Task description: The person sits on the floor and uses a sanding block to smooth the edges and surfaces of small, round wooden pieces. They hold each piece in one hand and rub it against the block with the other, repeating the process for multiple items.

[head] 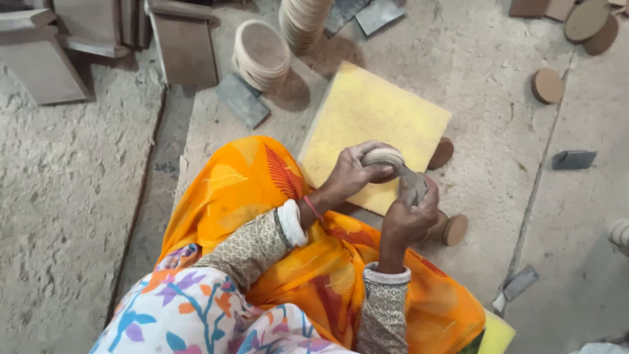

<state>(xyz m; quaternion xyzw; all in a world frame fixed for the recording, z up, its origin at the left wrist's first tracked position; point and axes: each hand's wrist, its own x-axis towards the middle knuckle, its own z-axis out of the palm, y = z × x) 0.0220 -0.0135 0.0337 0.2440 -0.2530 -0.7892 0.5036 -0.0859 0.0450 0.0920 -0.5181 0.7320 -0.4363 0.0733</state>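
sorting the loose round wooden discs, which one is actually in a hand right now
The pale disc gripped in the left hand, over the yellow pad. The other discs lie loose or stacked on the floor.

We cannot see the palm side of the round wooden piece [383, 157] under the left hand [354, 174] | grey sheet [413, 187] mostly covered by the right hand [407, 216] | yellow pad [373, 121]: near corner behind both hands | disc stack [303, 23] cut by the top edge | pale object [619, 233] cut at the right edge, kind unclear
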